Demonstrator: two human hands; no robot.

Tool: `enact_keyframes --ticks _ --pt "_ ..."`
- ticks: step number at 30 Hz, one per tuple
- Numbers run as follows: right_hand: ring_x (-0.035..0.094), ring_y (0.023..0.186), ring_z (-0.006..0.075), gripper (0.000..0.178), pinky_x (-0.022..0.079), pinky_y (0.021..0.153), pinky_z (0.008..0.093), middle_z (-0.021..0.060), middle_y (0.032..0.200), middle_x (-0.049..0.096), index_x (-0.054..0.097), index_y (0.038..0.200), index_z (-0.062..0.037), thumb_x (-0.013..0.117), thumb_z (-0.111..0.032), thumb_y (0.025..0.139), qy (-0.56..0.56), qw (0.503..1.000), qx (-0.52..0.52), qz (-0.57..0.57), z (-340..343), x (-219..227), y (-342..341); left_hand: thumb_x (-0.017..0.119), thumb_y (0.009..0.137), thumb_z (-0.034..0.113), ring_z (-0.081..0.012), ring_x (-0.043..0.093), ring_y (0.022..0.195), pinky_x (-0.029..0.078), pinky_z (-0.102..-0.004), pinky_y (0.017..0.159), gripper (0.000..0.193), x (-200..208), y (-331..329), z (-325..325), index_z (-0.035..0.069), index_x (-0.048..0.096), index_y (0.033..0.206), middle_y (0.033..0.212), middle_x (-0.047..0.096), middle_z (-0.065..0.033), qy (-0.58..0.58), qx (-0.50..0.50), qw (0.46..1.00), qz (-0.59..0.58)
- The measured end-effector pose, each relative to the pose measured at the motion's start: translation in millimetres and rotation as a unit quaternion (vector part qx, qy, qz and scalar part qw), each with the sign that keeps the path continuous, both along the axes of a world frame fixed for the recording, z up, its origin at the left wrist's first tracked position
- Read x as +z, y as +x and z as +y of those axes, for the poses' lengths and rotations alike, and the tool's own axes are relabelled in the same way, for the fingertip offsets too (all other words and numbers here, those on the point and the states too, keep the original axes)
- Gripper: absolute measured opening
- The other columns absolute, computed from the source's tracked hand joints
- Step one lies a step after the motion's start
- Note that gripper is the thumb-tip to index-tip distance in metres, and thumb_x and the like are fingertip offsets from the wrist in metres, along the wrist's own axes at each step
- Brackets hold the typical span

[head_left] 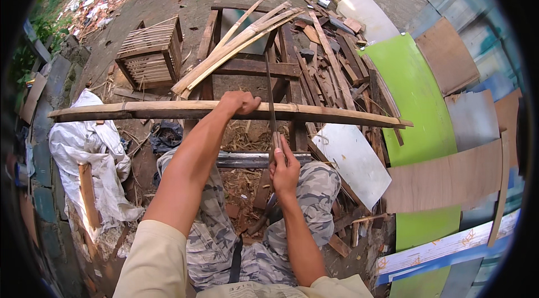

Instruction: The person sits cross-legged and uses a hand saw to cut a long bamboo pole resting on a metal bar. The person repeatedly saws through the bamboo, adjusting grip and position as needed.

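The left hand (pixel 241 103) is clamped over a long pale-topped, dark-sided bamboo pole (pixel 185 107), while the right hand (pixel 285 167), at five o'clock from it, is closed around the near end of a long, narrow, dark blade (pixel 270 90). The pole lies straight ahead of the person, its long axis running from nine o'clock to three; the blade runs from six to twelve, so the two cross almost squarely, just beside the left hand at its three o'clock. The left hand is the nearer to the pole, being on it; the right hand sits apart, on the near side, with the crossing at its twelve o'clock. Whether the blade's edge bites into the bamboo, I cannot tell. Beyond the left hand, at twelve o'clock, pale split bamboo strips (pixel 241 45) lie across a dark-brown open wooden frame (pixel 255 67); a brown slatted wooden crate (pixel 149 56) stands at ten.
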State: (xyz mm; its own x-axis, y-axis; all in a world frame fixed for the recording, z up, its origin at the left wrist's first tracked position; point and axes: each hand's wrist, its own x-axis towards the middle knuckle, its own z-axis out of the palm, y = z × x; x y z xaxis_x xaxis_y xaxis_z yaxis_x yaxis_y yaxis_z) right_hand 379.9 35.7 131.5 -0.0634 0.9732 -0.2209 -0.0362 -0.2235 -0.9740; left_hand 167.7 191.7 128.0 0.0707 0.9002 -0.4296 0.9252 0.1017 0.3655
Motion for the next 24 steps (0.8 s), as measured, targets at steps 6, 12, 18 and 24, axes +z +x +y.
enact_keyframes --ticks 6,12,18,24 --pt "0.04 0.052 0.0043 0.047 0.034 0.045 0.0229 -0.0038 0.074 0.053 0.048 0.15 -0.0037 0.054 -0.018 0.106 0.003 0.999 0.008 -0.036 -100 2 32 0.028 0.102 0.052 -0.0436 0.061 0.12 0.046 -0.049 0.104 0.072 -1 -16 5 -0.006 0.067 0.119 0.126 0.065 -0.0284 -0.004 0.006 1.0 -0.001" --pt "0.044 0.059 0.003 0.048 0.037 0.051 0.0219 0.0005 0.089 0.064 0.05 0.149 -0.0034 0.057 -0.02 0.105 -0.022 0.999 0.01 -0.041 -80 12 33 0.027 0.103 0.05 -0.0435 0.062 0.118 0.046 -0.0492 0.105 0.071 3 -2 -6 -0.007 0.068 0.116 0.124 0.065 -0.0295 0.015 0.011 1.0 0.015" --pt "0.04 0.059 0.0049 0.048 0.037 0.052 0.0223 -0.002 0.081 0.057 0.049 0.15 -0.0046 0.055 -0.022 0.105 -0.002 1.0 0.005 -0.018 -17 -7 -5 0.03 0.101 0.046 -0.0439 0.064 0.113 0.048 -0.0497 0.101 0.068 7 -8 -8 -0.008 0.07 0.109 0.118 0.066 -0.0315 0.039 -0.005 0.999 0.013" --pt "0.04 0.053 0.004 0.045 0.034 0.046 0.0218 -0.0028 0.078 0.055 0.048 0.149 -0.002 0.051 -0.015 0.106 -0.035 0.998 0.025 -0.047 -132 40 54 0.03 0.101 0.048 -0.0432 0.065 0.113 0.048 -0.0487 0.101 0.07 10 -7 -7 -0.007 0.071 0.108 0.117 0.068 -0.0301 0.035 0.016 0.999 0.018"
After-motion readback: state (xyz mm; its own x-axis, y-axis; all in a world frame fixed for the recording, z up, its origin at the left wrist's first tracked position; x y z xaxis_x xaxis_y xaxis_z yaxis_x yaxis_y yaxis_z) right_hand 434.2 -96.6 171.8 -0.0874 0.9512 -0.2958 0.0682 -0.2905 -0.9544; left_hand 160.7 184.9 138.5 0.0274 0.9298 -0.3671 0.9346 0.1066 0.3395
